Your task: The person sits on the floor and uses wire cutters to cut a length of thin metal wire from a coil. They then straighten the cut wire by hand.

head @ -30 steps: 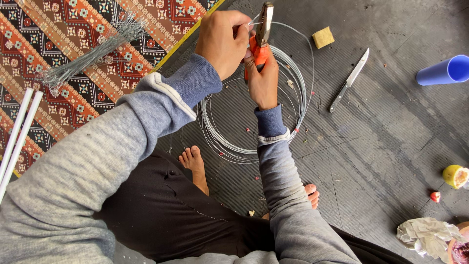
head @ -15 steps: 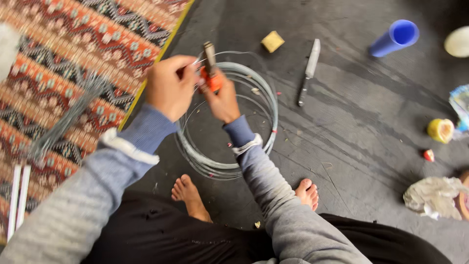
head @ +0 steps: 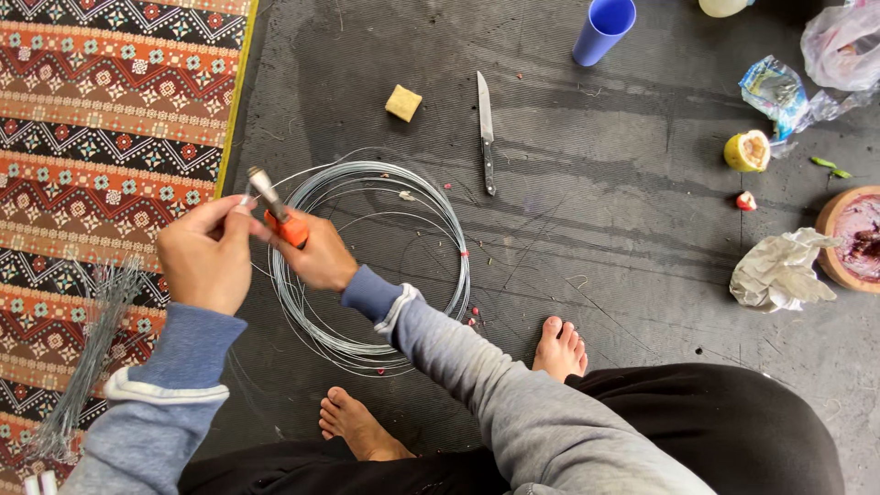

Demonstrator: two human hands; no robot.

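My right hand [head: 321, 258] grips orange-handled pliers [head: 280, 218] whose metal jaws point up and left. My left hand [head: 203, 257] pinches thin wire right at the jaws. Both hands hover over the left side of a coil of grey steel wire [head: 422, 211] that lies flat on the dark floor mat. My bare feet [head: 353, 426] rest just below the coil. A bundle of cut wire pieces [head: 96, 348] lies on the patterned rug [head: 101, 110] to the left of my left arm.
A kitchen knife [head: 485, 128] and a tan block [head: 403, 103] lie beyond the coil. A blue cup [head: 603, 29] lies at the top. Right side: plastic bags [head: 779, 92], a cut fruit [head: 747, 151], crumpled paper [head: 779, 270], a round wooden bowl [head: 848, 238].
Both hands with the pliers have shifted left and lower in view, from above the coil's middle to its left edge. The camera has tilted, showing more of the floor on the right.
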